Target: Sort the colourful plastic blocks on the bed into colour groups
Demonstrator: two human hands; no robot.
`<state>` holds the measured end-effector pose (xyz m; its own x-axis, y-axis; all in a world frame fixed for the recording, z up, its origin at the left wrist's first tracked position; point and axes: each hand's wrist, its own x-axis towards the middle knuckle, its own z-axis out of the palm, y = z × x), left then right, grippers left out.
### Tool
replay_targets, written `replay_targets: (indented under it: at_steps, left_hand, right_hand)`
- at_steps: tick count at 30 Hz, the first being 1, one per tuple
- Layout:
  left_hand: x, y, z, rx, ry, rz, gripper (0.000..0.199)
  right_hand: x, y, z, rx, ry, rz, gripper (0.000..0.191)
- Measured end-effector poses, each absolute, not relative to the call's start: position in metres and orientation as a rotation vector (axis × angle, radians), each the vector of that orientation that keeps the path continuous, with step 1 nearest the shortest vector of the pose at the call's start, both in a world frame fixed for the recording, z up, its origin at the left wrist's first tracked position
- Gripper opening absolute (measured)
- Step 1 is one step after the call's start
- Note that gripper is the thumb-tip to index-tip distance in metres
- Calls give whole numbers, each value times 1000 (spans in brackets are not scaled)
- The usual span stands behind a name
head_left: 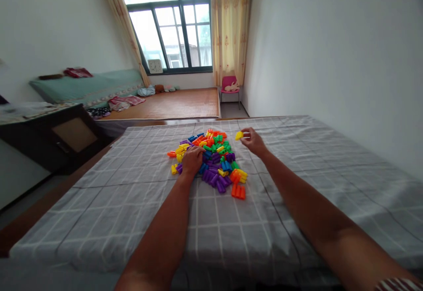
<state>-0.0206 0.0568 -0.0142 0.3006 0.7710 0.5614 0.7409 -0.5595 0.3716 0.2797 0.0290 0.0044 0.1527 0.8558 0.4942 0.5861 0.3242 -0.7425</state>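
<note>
Risks first, from the near edge out. Cloth (218, 242) looks creased toward the person; a forearm dragging on it could pull the loose pieces along. Orange piece (238, 192) sits at the near right fringe of the pile, the easiest one to knock astray if the right forearm swings inward. Purple pieces (211, 177) lie heaped and loose; a push from the left hand (192, 160) could spread them or bury the smaller colours. Yellow piece (239, 136) is pinched only by the fingertips, so a slack pinch or a bump could drop it.

Positions, same order. Orange piece: nearer the person than either hand, to the right of the left hand. Purple pieces: just right of the left hand. That hand rests on the left part of the pile, fingers curled down among the pieces; blur and the hand's own back hide the fingertips, so cannot tell whether it grips one. Green pieces (222, 144): farther out, between the hands. Right hand (251, 141): closed on the yellow piece, which juts out on its left side, apart from the pile.
</note>
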Motion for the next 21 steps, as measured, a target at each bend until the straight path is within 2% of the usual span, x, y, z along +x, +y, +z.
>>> replay_targets:
  at_steps: [3, 6, 10, 15, 21]
  left_hand:
    - [-22, 57, -14, 2504, 1448, 1107, 28]
    - [-23, 57, -12, 2505, 1435, 1114, 28]
    - [-23, 57, -12, 2510, 1438, 1122, 28]
    - [-24, 58, -12, 2508, 1422, 1117, 29]
    - [-24, 58, -12, 2506, 1422, 1125, 28]
  right_hand:
    - [339, 27, -5, -1672, -1380, 138, 32]
    - [372, 20, -18, -1797, -1308, 66, 30]
    - [382, 22, -33, -1840, -1303, 44, 26]
    - [388, 37, -47, -1999, -1390, -116, 34]
    - [386, 41, -54, -2043, -1508, -95, 33]
